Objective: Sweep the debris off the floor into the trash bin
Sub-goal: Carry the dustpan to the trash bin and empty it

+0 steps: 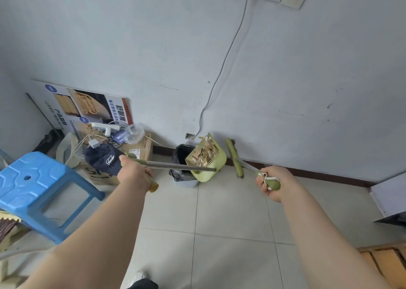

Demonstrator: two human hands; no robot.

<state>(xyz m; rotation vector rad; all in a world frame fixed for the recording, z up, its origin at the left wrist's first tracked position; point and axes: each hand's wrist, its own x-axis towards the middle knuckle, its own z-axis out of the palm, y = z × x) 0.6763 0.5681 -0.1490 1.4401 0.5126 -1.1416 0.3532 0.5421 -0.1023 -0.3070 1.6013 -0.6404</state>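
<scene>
Currently the green plastic long-handled dustpan [207,157], loaded with tan scraps of debris [205,151], is being tipped over the small black-lined trash bin [183,168] against the wall. Its metal handle is being gripped by the left hand [134,174], fingers closed around it. The green broom [236,160] is being held by the right hand [272,182], closed on the handle end, head near the skirting. Risk: pan mouth is looking wider than the bin opening, so scraps may be spilled onto the tiled floor [230,212] if tipped fast.
</scene>
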